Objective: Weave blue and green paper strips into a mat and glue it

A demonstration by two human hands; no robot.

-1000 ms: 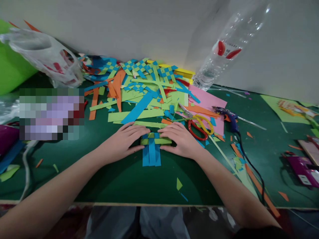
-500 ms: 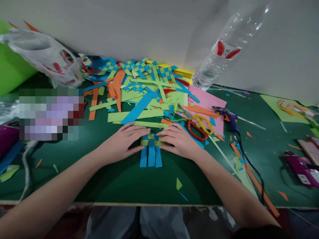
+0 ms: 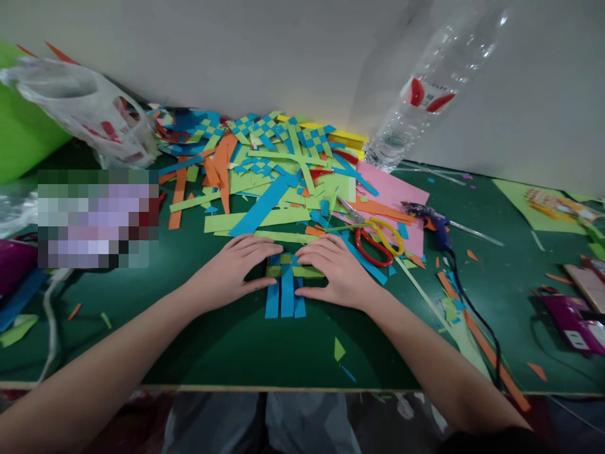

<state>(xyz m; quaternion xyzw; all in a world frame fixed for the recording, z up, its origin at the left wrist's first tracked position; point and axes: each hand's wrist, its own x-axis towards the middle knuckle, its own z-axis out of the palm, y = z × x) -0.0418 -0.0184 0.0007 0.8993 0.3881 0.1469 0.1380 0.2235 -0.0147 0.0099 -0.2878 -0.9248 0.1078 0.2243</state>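
Three blue paper strips [image 3: 287, 299] lie lengthwise in front of me, crossed by a light green paper strip [image 3: 309, 272] woven through them. A small green square shows in the blue just above this crossing. My left hand [image 3: 235, 271] rests at the left edge of the weave, fingers stretched and thumb apart, fingertips on the paper. On the right edge lies my right hand [image 3: 338, 270], its fingers bent a little over the weave and the thumb touching the right blue strip. Parts of the weave are hidden under the fingertips of both hands.
Beyond the hands spreads a pile of blue, green and orange paper strips [image 3: 269, 202] with woven pieces. Red-and-yellow scissors [image 3: 375, 243] and a glue gun [image 3: 437, 230] lie to the right. A plastic bottle [image 3: 411, 113] leans on the wall; a plastic bag [image 3: 94, 113] stands left.
My right thumb has moved down and left onto the right blue strip, and the right fingers have shifted slightly left. More of the green strip's right end shows. My left hand has barely moved.
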